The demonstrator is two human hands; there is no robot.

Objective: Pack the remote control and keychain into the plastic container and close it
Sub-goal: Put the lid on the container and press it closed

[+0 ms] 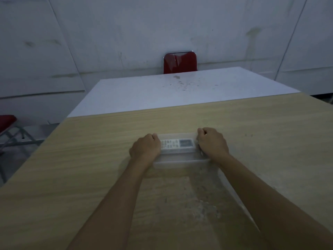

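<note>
A person's left hand [145,147] and right hand [212,143] press down on opposite ends of a clear plastic container [180,159] on a wooden table [90,159], fingers curled over its edges. Between the hands lies the white remote control [177,143], seen through the clear plastic. The keychain cannot be made out, though a small dark shape sits under the right hand. The closing step appears to be in hand; next, firm, even pressure along the rim should seat the lid. Both forearms reach straight forward, wrists low.
</note>
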